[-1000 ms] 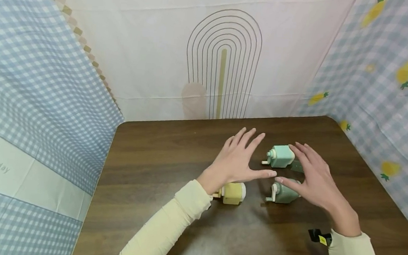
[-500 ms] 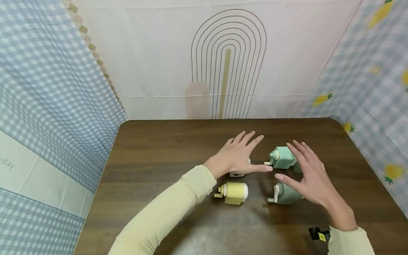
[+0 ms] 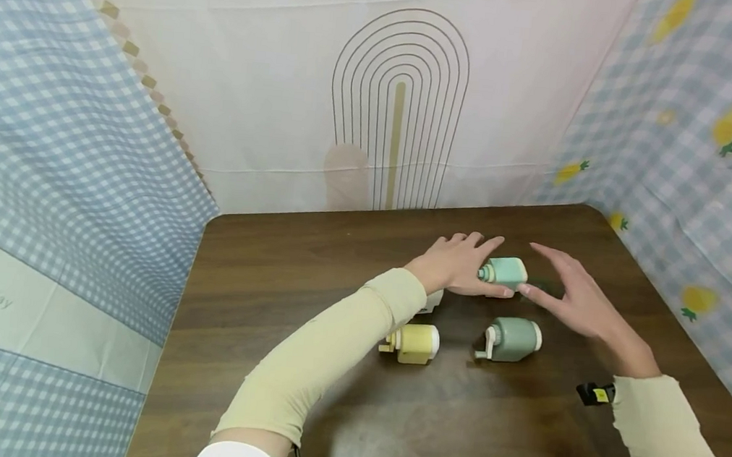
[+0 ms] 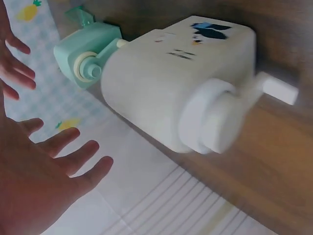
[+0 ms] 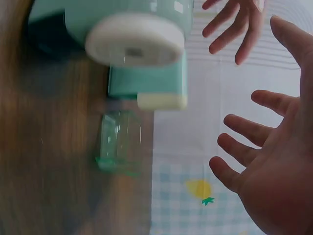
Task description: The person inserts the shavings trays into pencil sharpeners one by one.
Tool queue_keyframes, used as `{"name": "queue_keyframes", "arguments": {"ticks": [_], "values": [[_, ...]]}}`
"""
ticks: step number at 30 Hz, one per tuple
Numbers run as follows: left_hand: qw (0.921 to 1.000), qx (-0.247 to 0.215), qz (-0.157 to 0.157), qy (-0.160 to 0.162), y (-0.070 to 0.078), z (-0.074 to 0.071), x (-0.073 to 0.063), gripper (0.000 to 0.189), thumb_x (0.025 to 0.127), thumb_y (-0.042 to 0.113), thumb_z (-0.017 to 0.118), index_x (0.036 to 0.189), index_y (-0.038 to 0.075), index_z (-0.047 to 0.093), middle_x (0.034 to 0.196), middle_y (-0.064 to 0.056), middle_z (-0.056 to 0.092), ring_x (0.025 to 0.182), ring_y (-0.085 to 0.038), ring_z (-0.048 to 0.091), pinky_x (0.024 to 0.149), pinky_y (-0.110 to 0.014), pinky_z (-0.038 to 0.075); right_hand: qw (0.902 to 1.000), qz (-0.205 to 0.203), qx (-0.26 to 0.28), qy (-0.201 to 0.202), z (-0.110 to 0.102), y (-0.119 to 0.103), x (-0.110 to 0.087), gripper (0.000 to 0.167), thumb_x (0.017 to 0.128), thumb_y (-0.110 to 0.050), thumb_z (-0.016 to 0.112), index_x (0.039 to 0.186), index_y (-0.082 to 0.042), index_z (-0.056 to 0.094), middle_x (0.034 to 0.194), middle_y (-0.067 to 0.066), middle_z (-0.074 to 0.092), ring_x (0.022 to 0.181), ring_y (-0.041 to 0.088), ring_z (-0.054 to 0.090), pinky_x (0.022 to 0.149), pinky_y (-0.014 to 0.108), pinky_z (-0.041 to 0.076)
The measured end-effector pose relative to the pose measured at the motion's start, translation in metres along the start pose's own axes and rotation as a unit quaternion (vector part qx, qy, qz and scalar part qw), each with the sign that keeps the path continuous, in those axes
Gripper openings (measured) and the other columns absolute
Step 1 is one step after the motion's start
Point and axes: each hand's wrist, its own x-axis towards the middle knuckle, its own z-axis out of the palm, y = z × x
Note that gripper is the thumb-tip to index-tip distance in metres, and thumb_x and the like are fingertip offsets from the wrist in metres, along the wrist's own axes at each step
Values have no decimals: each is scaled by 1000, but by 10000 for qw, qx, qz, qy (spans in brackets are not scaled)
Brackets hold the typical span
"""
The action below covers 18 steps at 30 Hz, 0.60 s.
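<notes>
A mint crank pencil sharpener [image 3: 509,271] stands toward the back right of the table. My left hand [image 3: 457,267] hovers at its left side, fingers spread, partly covering its crank end. On its right is my right hand [image 3: 585,298], thumb and fingers apart and holding nothing. Whether either hand touches the sharpener cannot be told. Nearer to me sits a dark green sharpener [image 3: 514,339], with a yellow sharpener [image 3: 417,344] to its left. A white sharpener [image 4: 151,88] with a dark printed figure is mostly hidden under my left arm in the head view.
A clear green plastic bin [image 5: 120,142] lies beyond the mint sharpener in the right wrist view. The brown table [image 3: 256,284] meets a white cloth backdrop [image 3: 272,104] behind and checked cloth [image 3: 700,214] at the right.
My left hand has moved right and away from me, up to the mint sharpener. My right hand has shifted right and away, uncovering the dark green sharpener. The sharpeners stay put.
</notes>
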Motion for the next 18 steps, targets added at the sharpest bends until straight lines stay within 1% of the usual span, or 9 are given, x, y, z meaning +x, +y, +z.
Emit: {"name": "queue_keyframes", "arguments": {"ticks": [3, 5, 9, 12, 14, 16, 18], "values": [[9998, 62, -56, -182, 8, -3, 9, 102, 89, 93, 41, 170, 44, 2, 173, 2, 22, 156, -23, 30, 122, -45, 34, 9994, 242, -128, -220, -6, 9, 8, 87, 101, -41, 73, 169, -13, 26, 169, 25, 29, 150, 56, 26, 107, 79, 26], [9996, 9, -116, -272, 15, -3, 15, 99, 92, 88, 45, 170, 42, 5, 173, 2, 23, 154, -23, 34, 119, -43, 38, 9983, 407, -161, -396, -9, 17, 13, 89, 101, -45, 73, 169, -13, 26, 168, 26, 28, 149, 56, 28, 106, 79, 28], [9986, -151, -325, -392, 27, 1, 25, 94, 96, 76, 55, 171, 39, 11, 170, 2, 28, 148, -22, 42, 111, -39, 45, 9952, 607, -144, -750, -7, 32, 24, 89, 101, -49, 71, 168, -11, 26, 167, 28, 28, 148, 55, 30, 106, 78, 32], [9977, -251, -473, -427, 36, 8, 31, 90, 98, 68, 61, 170, 37, 17, 166, 3, 34, 142, -20, 48, 107, -36, 47, 9923, 696, -126, -1015, -4, 43, 27, 89, 101, -47, 72, 167, -8, 26, 164, 30, 31, 146, 56, 33, 104, 77, 36], [9971, -274, -563, -443, 43, 13, 35, 88, 98, 64, 65, 169, 35, 20, 163, 2, 37, 137, -20, 52, 105, -35, 49, 9901, 719, -193, -1192, -3, 52, 27, 92, 99, -44, 75, 166, -4, 27, 161, 33, 33, 143, 57, 36, 102, 77, 38], [9968, -292, -624, -410, 49, 17, 40, 86, 99, 60, 67, 168, 33, 24, 159, 1, 40, 129, -19, 57, 102, -35, 50, 9878, 732, -294, -1341, -2, 61, 25, 95, 97, -43, 79, 165, 0, 28, 156, 34, 36, 137, 57, 41, 99, 75, 42], [9962, -284, -727, -391, 55, 20, 45, 82, 100, 55, 68, 166, 31, 27, 156, 0, 42, 120, -18, 61, 97, -33, 52, 9867, 686, -415, -1415, -2, 70, 23, 97, 94, -38, 83, 162, 5, 30, 148, 36, 40, 129, 56, 49, 96, 72, 46]]}}
